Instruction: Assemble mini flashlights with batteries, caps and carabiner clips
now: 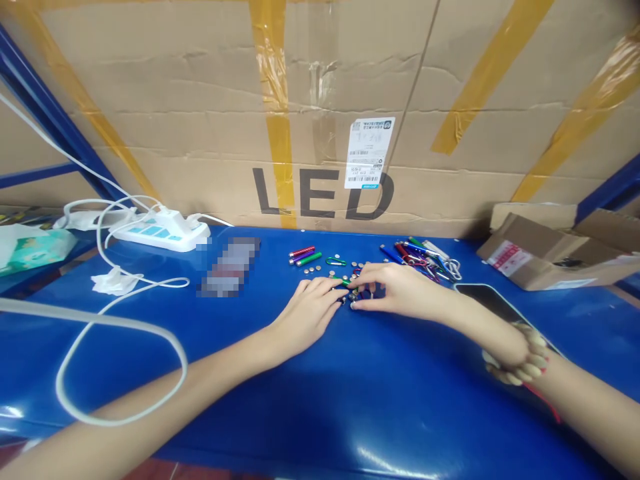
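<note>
My left hand [313,310] lies over a small pile of parts at the middle of the blue table, fingers stretched out and tips touching the pile. From the right, my right hand [393,288] reaches to the same pile; its thumb and index finger are apart, with small parts between and under them. A green metal piece [341,282] shows at the fingertips of both hands. Behind them lie a green carabiner clip [335,262] and several coin-like silver discs [311,270]. My fingers partly cover the small dark parts [353,295].
Coloured metal tubes [306,257] lie beyond my left hand. More tubes with carabiners [417,259] are heaped at the right, near a phone [487,300] and an open carton [545,250]. A white power strip [163,230] and looping cable [123,321] occupy the left. A large cardboard box [215,153] stands behind.
</note>
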`<action>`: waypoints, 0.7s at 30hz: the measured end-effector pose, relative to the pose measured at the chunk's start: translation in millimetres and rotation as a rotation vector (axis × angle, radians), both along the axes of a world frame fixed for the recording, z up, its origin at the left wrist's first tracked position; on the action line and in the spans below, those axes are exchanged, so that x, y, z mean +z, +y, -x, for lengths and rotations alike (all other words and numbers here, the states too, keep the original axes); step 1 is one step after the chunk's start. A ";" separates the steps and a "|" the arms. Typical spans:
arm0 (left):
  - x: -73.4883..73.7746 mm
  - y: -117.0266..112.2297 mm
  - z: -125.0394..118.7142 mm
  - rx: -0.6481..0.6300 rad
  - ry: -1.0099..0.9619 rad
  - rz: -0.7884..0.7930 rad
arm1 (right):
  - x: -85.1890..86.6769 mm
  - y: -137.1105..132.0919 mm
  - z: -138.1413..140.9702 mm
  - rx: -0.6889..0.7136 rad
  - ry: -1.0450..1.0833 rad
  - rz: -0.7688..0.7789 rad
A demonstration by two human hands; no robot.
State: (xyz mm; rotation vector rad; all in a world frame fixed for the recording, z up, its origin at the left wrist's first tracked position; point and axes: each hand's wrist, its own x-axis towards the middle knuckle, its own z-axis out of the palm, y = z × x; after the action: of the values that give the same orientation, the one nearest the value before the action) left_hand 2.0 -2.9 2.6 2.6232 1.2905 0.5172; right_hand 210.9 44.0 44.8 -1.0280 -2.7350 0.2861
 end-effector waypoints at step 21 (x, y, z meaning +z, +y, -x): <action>-4.0 6.2 3.2 -0.011 0.030 -0.042 | -14.1 -38.2 8.9 -0.080 -0.074 -0.144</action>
State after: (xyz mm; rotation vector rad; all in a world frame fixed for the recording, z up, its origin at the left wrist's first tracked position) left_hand -1.2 3.4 -1.4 2.6805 1.2866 0.5106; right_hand 202.1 5.9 30.7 -1.1257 -2.7233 0.0389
